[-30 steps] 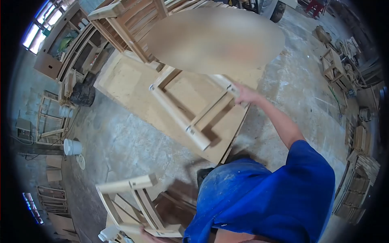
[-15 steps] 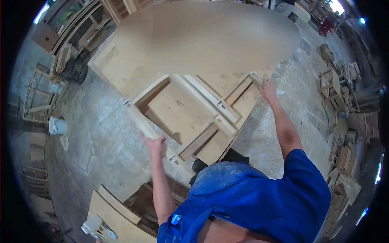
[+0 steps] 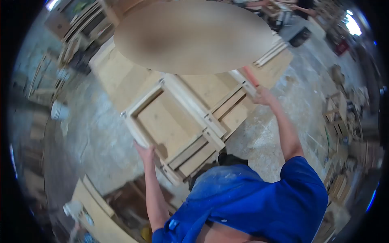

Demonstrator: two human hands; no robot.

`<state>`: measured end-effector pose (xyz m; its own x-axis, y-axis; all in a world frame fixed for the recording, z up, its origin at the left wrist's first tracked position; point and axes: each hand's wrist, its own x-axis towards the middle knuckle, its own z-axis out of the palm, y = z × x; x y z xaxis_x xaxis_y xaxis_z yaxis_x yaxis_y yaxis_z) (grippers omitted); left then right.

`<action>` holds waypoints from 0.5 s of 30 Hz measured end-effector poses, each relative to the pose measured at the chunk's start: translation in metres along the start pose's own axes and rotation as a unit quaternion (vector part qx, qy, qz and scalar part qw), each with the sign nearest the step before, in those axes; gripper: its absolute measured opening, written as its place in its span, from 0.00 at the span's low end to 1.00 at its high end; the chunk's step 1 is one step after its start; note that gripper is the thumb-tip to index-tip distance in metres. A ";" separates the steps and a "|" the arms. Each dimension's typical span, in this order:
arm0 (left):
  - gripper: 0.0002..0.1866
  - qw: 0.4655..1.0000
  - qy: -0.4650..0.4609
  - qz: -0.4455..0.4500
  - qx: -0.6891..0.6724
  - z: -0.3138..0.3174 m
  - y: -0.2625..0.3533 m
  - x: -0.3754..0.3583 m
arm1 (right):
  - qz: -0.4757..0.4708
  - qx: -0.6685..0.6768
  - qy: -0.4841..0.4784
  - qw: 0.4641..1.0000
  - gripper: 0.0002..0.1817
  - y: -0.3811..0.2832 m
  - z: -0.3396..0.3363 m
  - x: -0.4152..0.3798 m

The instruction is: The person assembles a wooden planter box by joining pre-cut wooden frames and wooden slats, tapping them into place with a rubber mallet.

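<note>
Two pale wooden frames lie side by side on a plywood-topped table, their inner rails close together in the middle. My left hand (image 3: 145,154) is closed around the outer rail of the left wooden frame (image 3: 132,128), near its lower half. My right hand (image 3: 263,96) grips the outer edge of the right wooden frame (image 3: 231,101), near its corner. A red-orange strip (image 3: 250,76) runs up from beside my right hand; what it is I cannot make out. Dark slots show at the frame joints. A blurred oval hides the far ends of the frames.
Bare plywood tabletop (image 3: 117,77) extends left of the frames. Pale wooden strips (image 3: 272,53) lie at its far right. A curved board (image 3: 97,218) with a white container (image 3: 73,209) stands lower left. A white bucket (image 3: 59,110) is on the floor; stacked wood lines the right.
The view has shifted, and the left frame sits lower, nearer my body. My left hand stays on its rail. The red-orange strip and pale strips at the far right have come into sight.
</note>
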<state>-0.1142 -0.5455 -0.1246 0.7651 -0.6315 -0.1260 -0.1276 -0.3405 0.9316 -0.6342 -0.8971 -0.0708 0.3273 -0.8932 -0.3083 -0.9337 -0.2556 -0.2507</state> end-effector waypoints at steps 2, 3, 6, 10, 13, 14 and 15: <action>0.59 0.994 0.095 -0.036 0.045 -0.005 -0.002 -0.017 | -0.035 0.004 -0.108 0.993 0.34 -0.009 -0.025 0.010; 0.60 0.988 0.133 -0.044 0.061 -0.006 0.016 -0.031 | -0.064 0.014 -0.023 0.998 0.33 -0.013 -0.026 0.010; 0.58 0.979 0.188 -0.018 0.075 -0.022 0.037 -0.084 | -0.130 0.060 0.103 0.984 0.30 -0.038 -0.030 -0.006; 0.58 0.940 0.279 -0.029 0.194 -0.054 0.063 -0.187 | -0.250 0.096 0.112 0.957 0.25 -0.071 0.004 -0.008; 0.56 0.905 0.356 -0.017 0.233 -0.078 0.073 -0.259 | -0.303 0.065 0.044 0.950 0.24 -0.123 0.010 -0.030; 0.55 0.890 0.386 -0.023 0.241 -0.083 0.078 -0.282 | -0.317 0.092 0.022 0.944 0.24 -0.139 0.014 -0.035; 0.54 0.882 0.396 -0.025 0.256 -0.092 0.084 -0.304 | -0.332 0.116 -0.006 0.936 0.24 -0.156 0.020 -0.042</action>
<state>-0.2992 -0.3182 0.0235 0.9527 0.0074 0.3039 -0.1949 -0.7522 0.6294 -0.4994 -0.8121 -0.0371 0.8268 -0.5620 -0.0240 -0.4687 -0.6646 -0.5819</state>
